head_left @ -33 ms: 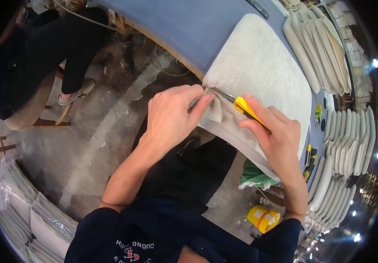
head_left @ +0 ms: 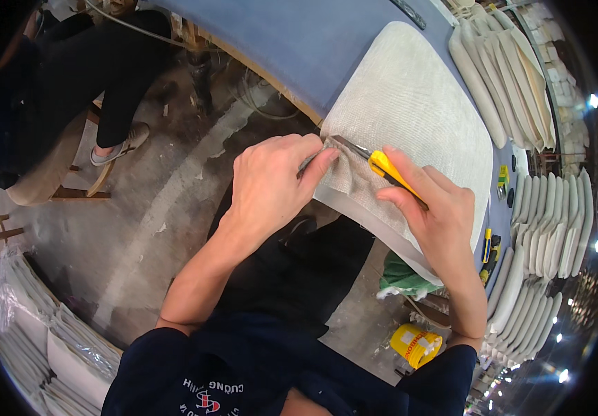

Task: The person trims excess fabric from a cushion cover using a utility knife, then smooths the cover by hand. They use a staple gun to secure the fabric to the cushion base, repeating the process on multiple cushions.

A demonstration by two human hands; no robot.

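The cushion (head_left: 410, 97) lies on the blue tabletop (head_left: 278, 48), its near-left cloth pinched in the left grip (head_left: 271, 187), which hides part of that corner; the right grip (head_left: 441, 204) clasps a yellow cutter (head_left: 385, 165), blade at the cloth. Pads (head_left: 482, 87) crowd the right side, a bucket (head_left: 415, 345) stands near right, and a seated person (head_left: 129, 55) fills far left.

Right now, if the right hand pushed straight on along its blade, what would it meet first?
Probably the gathered fabric on the padded panel, then the left hand; depth near the yellow cutter is unclear.
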